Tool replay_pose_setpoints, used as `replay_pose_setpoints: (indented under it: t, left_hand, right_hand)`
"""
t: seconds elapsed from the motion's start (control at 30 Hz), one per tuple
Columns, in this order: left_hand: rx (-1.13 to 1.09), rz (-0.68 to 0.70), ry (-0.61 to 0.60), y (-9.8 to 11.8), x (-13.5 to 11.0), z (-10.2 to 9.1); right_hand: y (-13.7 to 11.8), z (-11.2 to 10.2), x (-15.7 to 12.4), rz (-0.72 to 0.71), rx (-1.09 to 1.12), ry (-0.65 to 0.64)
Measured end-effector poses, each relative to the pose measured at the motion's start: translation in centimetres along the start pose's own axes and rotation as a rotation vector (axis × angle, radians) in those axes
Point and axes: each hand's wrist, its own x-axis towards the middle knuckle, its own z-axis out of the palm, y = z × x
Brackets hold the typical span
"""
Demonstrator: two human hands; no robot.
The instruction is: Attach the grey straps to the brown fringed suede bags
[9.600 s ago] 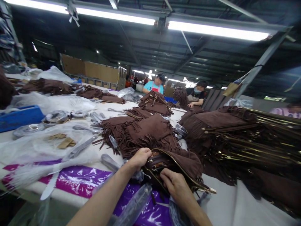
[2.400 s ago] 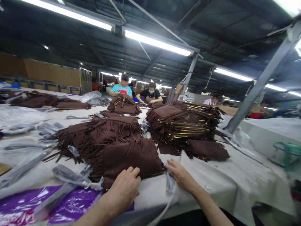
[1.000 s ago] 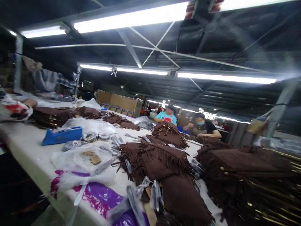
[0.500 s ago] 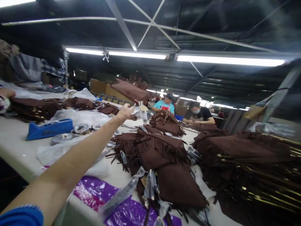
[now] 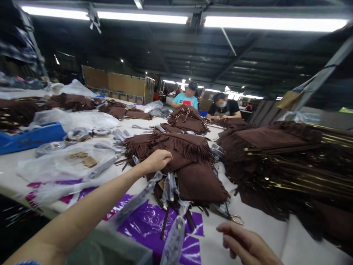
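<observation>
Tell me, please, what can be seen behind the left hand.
A pile of brown fringed bags shows beyond the left hand; what the hand directly covers, and whether it touches them, cannot be seen.

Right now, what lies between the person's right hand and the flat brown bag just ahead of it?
In the head view, a metal buckle and some white tabletop lie between the right hand and the brown bag.

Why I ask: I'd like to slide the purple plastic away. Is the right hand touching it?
Apart. The head view shows a strip of white table between the right hand and the nearest edge of the purple plastic.
</observation>
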Motion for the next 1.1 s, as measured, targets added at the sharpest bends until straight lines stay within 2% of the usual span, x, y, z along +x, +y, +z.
replay_pose_setpoints:
  t: [0.1, 0.27, 0.33, 0.47, 0.5, 0.57, 0.63, 0.7, 0.8, 0.9, 1.0, 1.1]
  left_hand:
    - [0.038, 0.015, 0.042, -0.3, 0.0, 0.0]
    - [0.110, 0.056, 0.108, 0.1, -0.9, 0.2]
    - [0.146, 0.112, 0.057, 0.6, -1.6, 0.8]
    - [0.291, 0.243, -0.088, 1.5, -3.0, 2.9]
    - [0.326, 0.239, -0.093, 1.6, -3.3, 3.5]
    - [0.378, 0.206, -0.076, 1.4, -3.5, 4.3]
    - [0.405, 0.185, -0.068, 0.8, -3.5, 4.8]
    - [0.419, 0.184, -0.076, 0.1, -3.4, 4.9]
    - [0.424, 0.186, -0.082, -0.7, -3.3, 4.9]
    - [0.417, 0.173, -0.091, -0.8, -3.3, 4.7]
    - [0.422, 0.145, -0.097, 0.7, -3.3, 4.3]
    - [0.354, 0.158, -0.063, 4.1, -3.9, 3.7]
  right_hand:
    - [-0.7, 1.5, 0.5, -0.161, -0.184, -0.002]
    - [-1.2, 2.0, 3.9, -0.440, -0.545, 0.198]
    - [-1.5, 2.6, 5.8, -0.555, -0.735, 0.281]
    - [-1.8, 5.0, 9.5, -0.717, -1.031, 0.560]
    - [-1.8, 5.4, 10.2, -0.724, -1.072, 0.601]
    - [-1.8, 5.4, 11.1, -0.723, -1.119, 0.596]
    - [-1.8, 4.3, 11.2, -0.691, -1.103, 0.532]
    - [-1.9, 2.2, 10.6, -0.624, -1.014, 0.502]
    - [-2.1, -1.3, 8.8, -0.546, -0.767, 0.471]
    - [-2.1, -3.9, 6.5, -0.485, -0.531, 0.375]
    - [-1.9, -4.7, 4.4, -0.426, -0.426, 0.346]
    - [-1.4, -4.4, 3.1, -0.366, -0.353, 0.369]
